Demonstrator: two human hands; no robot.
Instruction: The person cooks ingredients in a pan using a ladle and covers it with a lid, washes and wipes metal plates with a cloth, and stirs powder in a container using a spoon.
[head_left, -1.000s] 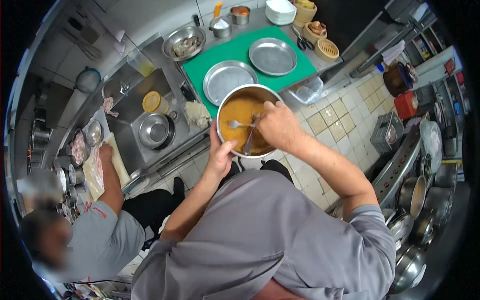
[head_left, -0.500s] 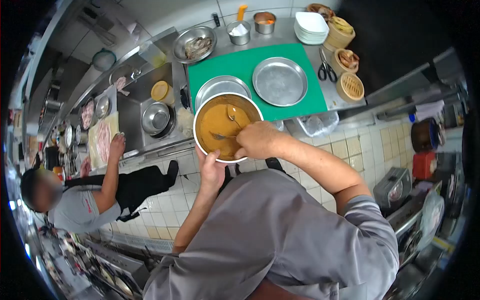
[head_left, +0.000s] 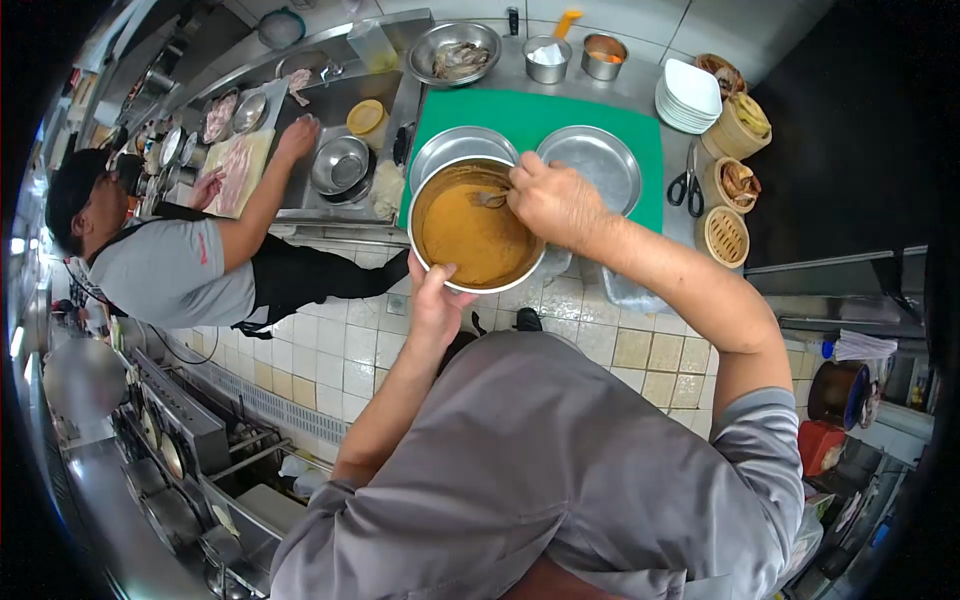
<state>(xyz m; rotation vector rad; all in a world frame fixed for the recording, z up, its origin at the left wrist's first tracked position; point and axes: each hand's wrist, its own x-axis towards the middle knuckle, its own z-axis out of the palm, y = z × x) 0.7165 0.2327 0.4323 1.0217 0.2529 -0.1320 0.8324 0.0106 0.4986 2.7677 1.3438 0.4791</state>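
A round metal pot [head_left: 470, 235] of thick orange-brown sauce is held up in front of me, over the counter's front edge. My left hand [head_left: 437, 303] grips its lower left side, with the thumb on the rim. My right hand [head_left: 558, 203] is closed around a fork [head_left: 488, 199], whose tines rest in the sauce near the pot's upper right. Behind the pot, two round metal trays, one at the left [head_left: 462, 146] and one at the right [head_left: 598, 168], lie on a green cutting board [head_left: 505, 108]. The pot hides part of the left tray.
Scissors [head_left: 687, 182], bamboo steamers [head_left: 724, 237] and stacked white dishes [head_left: 688, 97] stand at the right. A bowl of seafood [head_left: 454, 55] and small metal pots [head_left: 547, 60] are at the back. A sink [head_left: 345, 97] lies left, where a co-worker [head_left: 170, 260] handles meat.
My view has turned, so the co-worker shows more fully. My right hand has moved the fork to the pot's upper right; the pot is still in my left hand.
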